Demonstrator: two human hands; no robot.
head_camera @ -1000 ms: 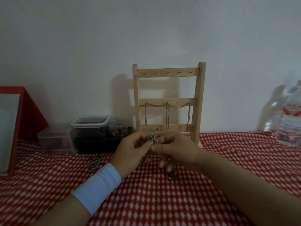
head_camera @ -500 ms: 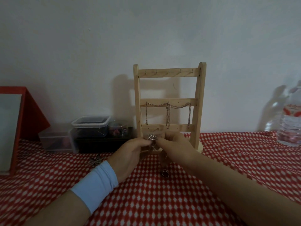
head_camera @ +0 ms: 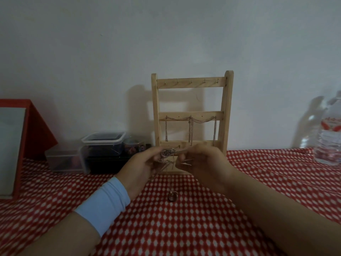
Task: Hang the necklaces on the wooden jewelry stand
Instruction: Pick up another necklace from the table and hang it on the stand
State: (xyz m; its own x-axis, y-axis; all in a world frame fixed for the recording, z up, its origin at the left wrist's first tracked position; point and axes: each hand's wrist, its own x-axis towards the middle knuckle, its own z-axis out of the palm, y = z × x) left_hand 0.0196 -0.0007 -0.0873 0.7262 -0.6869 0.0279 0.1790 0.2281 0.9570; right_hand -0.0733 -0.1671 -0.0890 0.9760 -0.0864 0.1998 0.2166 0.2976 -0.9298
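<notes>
The wooden jewelry stand (head_camera: 191,84) stands upright against the wall, with three crossbars. A silver chain necklace (head_camera: 191,126) hangs draped along its middle bar. In front of the bottom bar, my left hand (head_camera: 142,167) and my right hand (head_camera: 204,163) both pinch a second silver necklace (head_camera: 167,153), bunched between the fingertips, its chain trailing down. Its pendant (head_camera: 172,196) rests on the cloth below the hands.
A red-and-white patterned cloth (head_camera: 184,228) covers the table. Clear plastic containers (head_camera: 103,145) stand left of the stand. A red-framed board (head_camera: 16,145) leans at the far left. A water bottle (head_camera: 330,137) is at the right edge.
Both hands lifted the necklace up and forward, from just above the cloth to the stand's bottom bar. The pendant slid along the cloth toward the stand.
</notes>
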